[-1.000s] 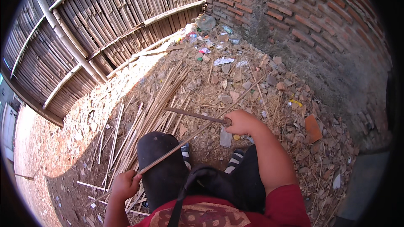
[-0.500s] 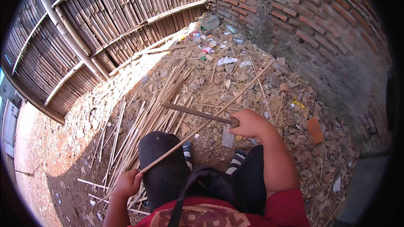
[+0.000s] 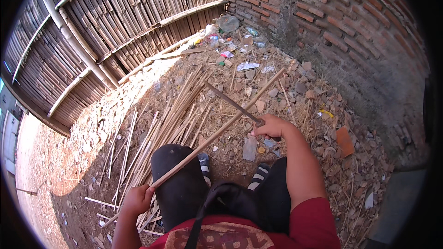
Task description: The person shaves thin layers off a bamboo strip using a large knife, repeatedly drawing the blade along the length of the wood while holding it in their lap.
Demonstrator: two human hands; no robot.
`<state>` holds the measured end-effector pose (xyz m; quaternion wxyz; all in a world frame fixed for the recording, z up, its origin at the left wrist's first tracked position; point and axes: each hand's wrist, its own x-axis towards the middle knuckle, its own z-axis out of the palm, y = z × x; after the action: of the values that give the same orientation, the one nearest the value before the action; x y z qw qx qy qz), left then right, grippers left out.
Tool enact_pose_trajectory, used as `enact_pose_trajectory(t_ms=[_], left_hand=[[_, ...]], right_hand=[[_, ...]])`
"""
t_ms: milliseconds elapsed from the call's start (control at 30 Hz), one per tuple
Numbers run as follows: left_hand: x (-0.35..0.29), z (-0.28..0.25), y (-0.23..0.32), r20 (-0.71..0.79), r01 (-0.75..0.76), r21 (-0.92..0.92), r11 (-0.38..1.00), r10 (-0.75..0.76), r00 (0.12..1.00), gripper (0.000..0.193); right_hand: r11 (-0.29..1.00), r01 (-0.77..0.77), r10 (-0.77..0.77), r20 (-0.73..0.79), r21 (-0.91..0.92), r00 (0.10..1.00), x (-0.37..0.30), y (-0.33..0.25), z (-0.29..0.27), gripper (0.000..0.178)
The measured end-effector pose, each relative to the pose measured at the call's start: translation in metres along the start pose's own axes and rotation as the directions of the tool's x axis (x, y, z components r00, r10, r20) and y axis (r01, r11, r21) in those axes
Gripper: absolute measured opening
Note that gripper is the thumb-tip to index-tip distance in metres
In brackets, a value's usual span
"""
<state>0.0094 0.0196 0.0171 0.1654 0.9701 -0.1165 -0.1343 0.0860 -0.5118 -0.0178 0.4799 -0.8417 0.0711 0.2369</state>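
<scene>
My left hand (image 3: 137,199) is closed round the lower end of a long pale bamboo strip (image 3: 197,150), which slants up and away to the right across my left knee. In my right hand (image 3: 271,127) is the handle of a long, narrow knife (image 3: 233,103). Its dark blade points up and left and crosses the bamboo strip; whether the two touch I cannot tell. Beside my left leg lies a pile of split bamboo strips (image 3: 168,115) on the ground.
Ahead on the left stands a bamboo fence (image 3: 147,14); a brick wall (image 3: 341,32) rises on the right. Rubble, dry grass and litter cover the ground, including a white scrap (image 3: 248,66) and an orange tile piece (image 3: 344,142). My sandalled feet (image 3: 259,175) are below.
The knife's tip has swung up and away, so the blade slants more steeply. The far end of the bamboo strip has shifted left and nearer. My right hand has moved slightly right.
</scene>
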Motion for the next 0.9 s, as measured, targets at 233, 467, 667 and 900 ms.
enact_pose_trajectory(t_ms=[233, 467, 667, 900], left_hand=[[-0.002, -0.003, 0.001, -0.018, 0.003, 0.035, 0.999, -0.002, 1.0, 0.048], [-0.001, 0.002, -0.004, -0.101, -0.05, 0.117, 0.992, 0.062, 0.993, 0.041], [0.0, -0.02, 0.014, -0.032, -0.024, 0.182, 0.983, 0.03, 0.999, 0.044], [0.005, -0.004, -0.009, 0.048, 0.046, -0.108, 0.993, -0.041, 0.998, 0.048]], right_hand=[[0.94, 0.108, -0.154, -0.123, -0.323, 0.98, -0.009, -0.004, 0.014, 0.043], [0.996, -0.048, 0.051, -0.036, 0.074, 0.998, -0.011, 0.0, -0.008, 0.03], [0.778, 0.287, -0.381, -0.057, -0.559, 0.923, 0.005, 0.007, 0.038, 0.042], [0.992, -0.072, 0.085, -0.131, 0.102, 0.988, -0.007, -0.004, 0.0, 0.046]])
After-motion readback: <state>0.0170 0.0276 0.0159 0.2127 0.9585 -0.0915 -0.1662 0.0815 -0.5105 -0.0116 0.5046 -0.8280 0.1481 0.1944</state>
